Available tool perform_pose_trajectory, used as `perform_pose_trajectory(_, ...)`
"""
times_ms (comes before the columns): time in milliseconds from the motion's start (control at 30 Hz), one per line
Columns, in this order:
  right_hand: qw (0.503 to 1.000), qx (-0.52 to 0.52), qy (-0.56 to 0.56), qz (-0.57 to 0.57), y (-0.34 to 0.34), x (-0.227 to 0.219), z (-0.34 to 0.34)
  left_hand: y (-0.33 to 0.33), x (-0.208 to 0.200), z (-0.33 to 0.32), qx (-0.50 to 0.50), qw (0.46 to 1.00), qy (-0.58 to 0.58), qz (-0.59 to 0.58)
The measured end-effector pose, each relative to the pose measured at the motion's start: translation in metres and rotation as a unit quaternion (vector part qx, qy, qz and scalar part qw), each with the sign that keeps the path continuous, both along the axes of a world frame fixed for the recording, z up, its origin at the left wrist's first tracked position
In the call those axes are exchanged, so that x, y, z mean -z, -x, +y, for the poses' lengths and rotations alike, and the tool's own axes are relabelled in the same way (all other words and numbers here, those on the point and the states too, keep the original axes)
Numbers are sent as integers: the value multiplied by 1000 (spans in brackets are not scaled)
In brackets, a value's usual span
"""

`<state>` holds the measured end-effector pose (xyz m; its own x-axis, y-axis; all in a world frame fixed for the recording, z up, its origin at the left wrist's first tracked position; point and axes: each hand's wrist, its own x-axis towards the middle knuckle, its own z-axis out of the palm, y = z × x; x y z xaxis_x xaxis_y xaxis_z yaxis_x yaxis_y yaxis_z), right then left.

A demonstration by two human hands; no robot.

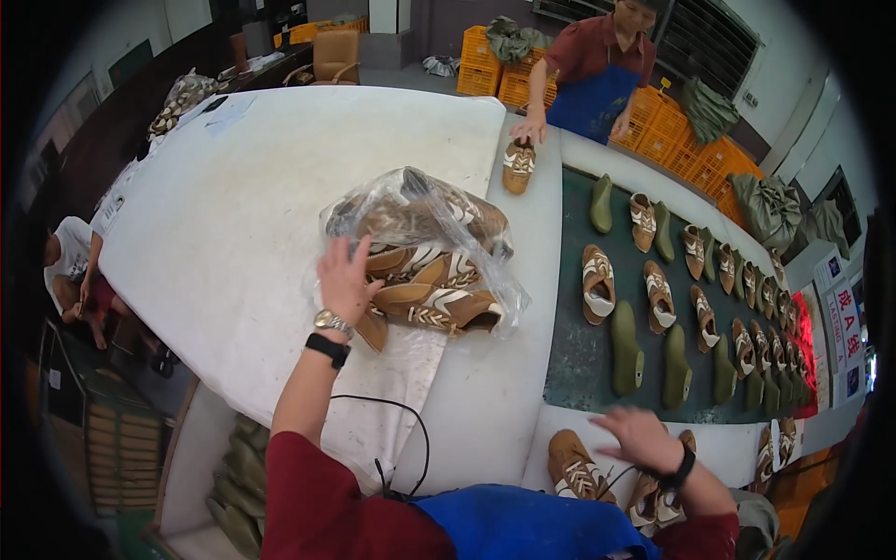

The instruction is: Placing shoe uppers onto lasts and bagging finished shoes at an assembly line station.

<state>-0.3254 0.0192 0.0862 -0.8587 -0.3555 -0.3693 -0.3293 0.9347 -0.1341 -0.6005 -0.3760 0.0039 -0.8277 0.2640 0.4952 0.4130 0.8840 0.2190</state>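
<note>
A clear plastic bag (425, 210) lies on the white table, bunched over several brown shoe uppers (434, 303) with white stripes and laces. At its left edge is my left hand (343, 280), fingers spread against the bag and the nearest uppers; I see no firm grip. My right hand (642, 437) hovers at the lower right with its fingers stretched out and nothing in them. Just left of it, a brown lace-up upper (577, 465) lies on the near ledge, with more uppers partly under my right forearm.
A dark green conveyor belt (597, 369) on the right carries rows of uppers and green shoe lasts (625, 350). Across it, a co-worker (597, 70) in a blue apron touches an upper (519, 168). More lasts (238, 476) fill a bin at lower left. Another person (75, 266) sits far left.
</note>
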Motion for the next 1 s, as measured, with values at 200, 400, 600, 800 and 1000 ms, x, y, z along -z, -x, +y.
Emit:
perform_pose_trajectory(200, 929, 293, 76, -211, -185, 123, 22, 3, 77, -98, -216, 938, -197, -189)
perform_pose_trajectory(400, 898, 416, 135, -56, -157, 115, 20, -5, -20, -109, -36, 799, -516, -307)
perform_pose_trajectory(600, 987, 21, 157, 37, 1, 43, -19, -15, -91, -64, 153, 735, -602, -272)
perform_pose_trajectory(800, 969, -220, 37, 106, 145, -3, -115, -41, -82, -60, 173, 782, -494, -337)
perform_pose_trajectory(1000, 936, -248, 229, -96, 159, 42, -74, -68, -57, -68, 145, 767, -480, -401)
